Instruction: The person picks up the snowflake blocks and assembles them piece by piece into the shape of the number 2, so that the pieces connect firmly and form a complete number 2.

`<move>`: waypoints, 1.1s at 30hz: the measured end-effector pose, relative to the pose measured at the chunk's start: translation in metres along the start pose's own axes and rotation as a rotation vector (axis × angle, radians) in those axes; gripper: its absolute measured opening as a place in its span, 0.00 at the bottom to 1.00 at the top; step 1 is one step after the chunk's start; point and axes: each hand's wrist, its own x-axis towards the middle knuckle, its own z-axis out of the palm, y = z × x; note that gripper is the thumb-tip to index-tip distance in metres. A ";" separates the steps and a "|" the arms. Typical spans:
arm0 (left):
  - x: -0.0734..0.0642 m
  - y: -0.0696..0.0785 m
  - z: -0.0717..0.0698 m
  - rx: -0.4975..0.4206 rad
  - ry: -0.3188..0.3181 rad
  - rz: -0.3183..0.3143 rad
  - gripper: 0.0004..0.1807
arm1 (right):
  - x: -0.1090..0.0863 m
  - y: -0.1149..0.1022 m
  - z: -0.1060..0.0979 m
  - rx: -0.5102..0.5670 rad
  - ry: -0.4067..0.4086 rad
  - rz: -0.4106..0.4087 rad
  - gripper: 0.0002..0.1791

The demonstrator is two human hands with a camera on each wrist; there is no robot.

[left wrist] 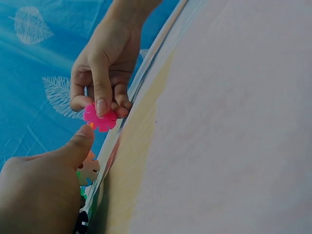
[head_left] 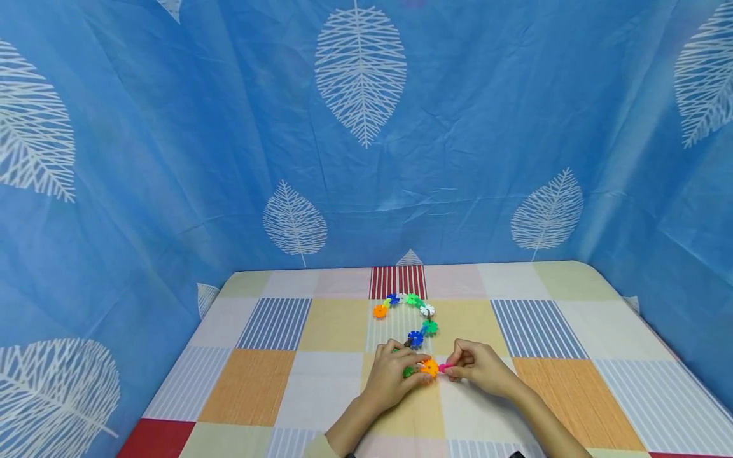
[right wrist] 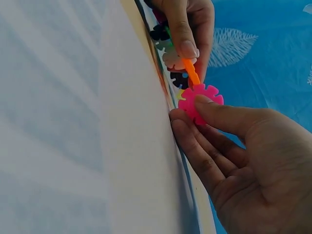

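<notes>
A pink notched plastic disc (right wrist: 207, 95) is pinched between the thumb and fingers of my right hand (head_left: 481, 367). My left hand (head_left: 392, 376) grips an orange notched disc (head_left: 430, 368), which shows edge-on (right wrist: 191, 72) in the right wrist view. The edges of the pink and orange discs meet at right angles; how deep the slots sit in each other cannot be told. Beyond the orange disc, a curved chain of linked discs runs away over the table, with a blue disc (head_left: 415, 338) near my left fingers. My left hand partly hides the chain's near end.
The chain curls round to another orange disc (head_left: 380, 311) at its far end, past a white disc (head_left: 427, 310) and green ones. A patchwork cloth (head_left: 321, 388) covers the table. Blue curtains (head_left: 458, 159) with white leaf prints hang behind and at both sides.
</notes>
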 end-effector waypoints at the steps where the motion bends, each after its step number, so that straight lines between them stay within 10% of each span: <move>1: 0.000 0.000 0.000 -0.002 0.000 -0.002 0.17 | 0.000 0.000 0.000 0.005 0.001 -0.003 0.08; 21: 0.000 -0.001 -0.001 -0.024 0.020 -0.006 0.17 | -0.001 -0.016 0.000 0.058 -0.009 -0.034 0.07; 33: -0.001 -0.001 0.001 -0.025 0.015 -0.006 0.18 | 0.000 0.021 0.000 0.117 0.004 -0.056 0.08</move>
